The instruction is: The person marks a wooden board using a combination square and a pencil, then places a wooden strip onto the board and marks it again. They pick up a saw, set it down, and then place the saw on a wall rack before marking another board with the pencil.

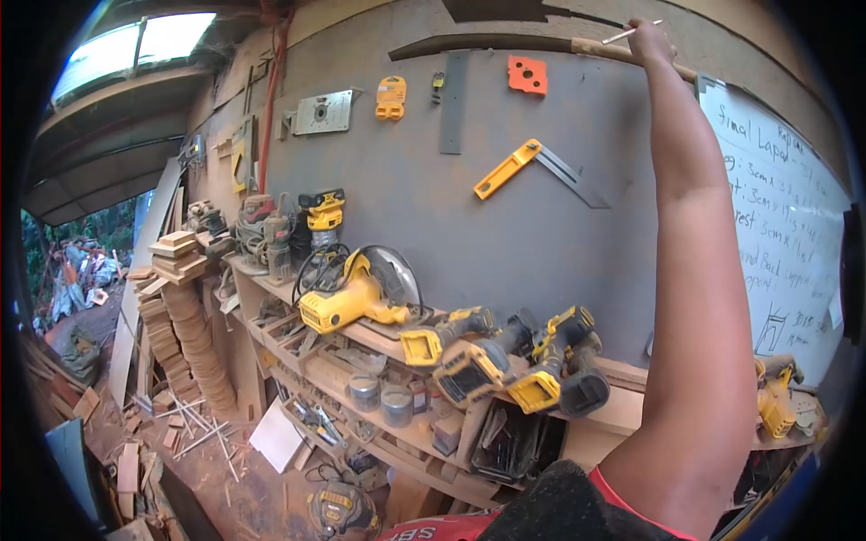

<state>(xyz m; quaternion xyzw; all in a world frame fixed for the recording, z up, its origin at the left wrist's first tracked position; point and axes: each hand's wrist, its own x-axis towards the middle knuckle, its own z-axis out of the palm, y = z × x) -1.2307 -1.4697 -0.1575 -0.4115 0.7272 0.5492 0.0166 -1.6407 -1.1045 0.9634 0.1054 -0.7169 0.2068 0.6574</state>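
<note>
My right arm reaches up along the right side of the view, bare below a dark sleeve with red trim. High at the top, my right hand (651, 43) is closed around a thin pale stick (622, 37), whose exact kind I cannot make out. The hand is next to a long wooden strip (622, 52) along the top of the grey wall panel (406, 180). To the right of the forearm hangs a whiteboard (785, 207) with handwriting and a small sketch, partly covered by the arm. My left hand is out of view.
A wooden shelf (433, 455) below carries a yellow circular saw (347, 302), several cordless tools (541, 379) and tins (397, 406). An orange template (527, 76) and a yellow-handled bevel gauge (510, 169) hang on the panel. Wood pieces (180, 334) are stacked at left.
</note>
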